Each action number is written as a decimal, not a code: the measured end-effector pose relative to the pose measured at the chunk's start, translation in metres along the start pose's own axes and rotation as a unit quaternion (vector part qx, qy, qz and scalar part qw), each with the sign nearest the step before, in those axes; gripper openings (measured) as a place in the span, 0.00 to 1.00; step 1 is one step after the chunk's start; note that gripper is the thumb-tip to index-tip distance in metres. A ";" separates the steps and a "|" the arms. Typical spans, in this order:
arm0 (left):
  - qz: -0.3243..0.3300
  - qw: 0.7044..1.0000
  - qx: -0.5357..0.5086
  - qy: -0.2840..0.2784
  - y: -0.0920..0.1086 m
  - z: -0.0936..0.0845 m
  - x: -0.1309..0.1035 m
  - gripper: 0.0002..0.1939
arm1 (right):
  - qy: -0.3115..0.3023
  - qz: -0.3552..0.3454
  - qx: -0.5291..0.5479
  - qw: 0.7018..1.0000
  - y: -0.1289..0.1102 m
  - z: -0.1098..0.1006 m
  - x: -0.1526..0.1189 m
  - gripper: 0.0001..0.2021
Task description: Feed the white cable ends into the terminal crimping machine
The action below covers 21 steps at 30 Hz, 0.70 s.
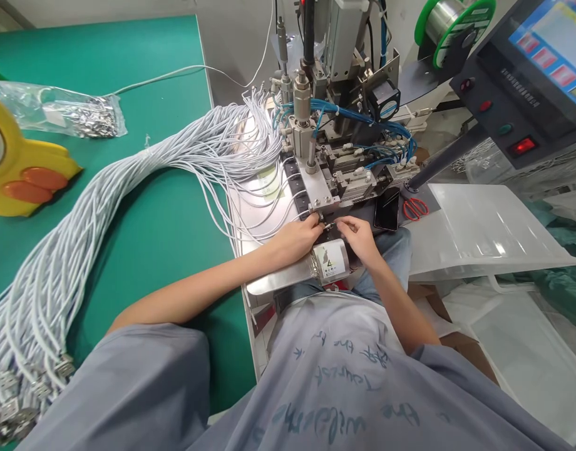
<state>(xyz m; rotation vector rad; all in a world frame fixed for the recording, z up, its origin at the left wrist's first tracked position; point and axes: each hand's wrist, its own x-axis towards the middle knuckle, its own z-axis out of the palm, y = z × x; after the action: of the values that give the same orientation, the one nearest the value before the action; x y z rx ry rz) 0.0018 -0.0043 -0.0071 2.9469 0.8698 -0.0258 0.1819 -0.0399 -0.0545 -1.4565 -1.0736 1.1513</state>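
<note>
My left hand (pixel 297 239) is closed at the front of a bench machine (pixel 318 181), its fingertips pinching the end of a white cable (pixel 288 224). Close by on the right, my right hand (pixel 359 238) is also closed, thumb and forefinger pressed together. A tiny metallic part (pixel 330 225) shows between the two hands; whether the right fingers grip it is too small to tell. Below the hands sits a small box with a white label (pixel 332 260). More white cables run from the machine's edge across the metal plate (pixel 264 283).
A thick bundle of white cables (pixel 123 181) crosses the green mat (pixel 170 232). Left of it lie a bag of metal parts (pixel 93 118) and a yellow object (pixel 29 163). At right are a phone (pixel 386 210), red-handled scissors (pixel 416 209), a wire spool (pixel 452 25) and a control panel (pixel 527 81).
</note>
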 end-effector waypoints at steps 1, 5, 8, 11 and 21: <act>0.004 1.000 0.001 -0.003 -0.001 0.002 0.000 0.16 | -0.008 0.006 0.001 1.000 0.001 0.001 0.001 0.11; 0.019 1.000 0.007 0.005 -0.003 0.007 -0.001 0.18 | -0.026 0.018 0.006 0.999 0.000 0.006 0.003 0.11; 0.026 1.000 0.012 0.007 -0.003 0.005 -0.002 0.23 | -0.047 0.022 0.009 0.999 -0.003 0.005 0.004 0.12; 0.029 0.999 0.011 -0.009 -0.002 0.001 -0.003 0.24 | -0.059 0.028 0.002 0.998 -0.005 0.003 0.006 0.13; 0.049 0.998 0.040 -0.012 -0.004 0.004 0.000 0.20 | -0.073 0.035 -0.035 0.996 -0.005 0.001 0.008 0.10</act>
<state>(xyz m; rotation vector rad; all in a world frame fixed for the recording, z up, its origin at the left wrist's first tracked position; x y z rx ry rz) -0.0001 -0.0010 -0.0115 3.0534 0.7367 -0.0922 0.1822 -0.0308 -0.0514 -1.4917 -1.1821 1.2977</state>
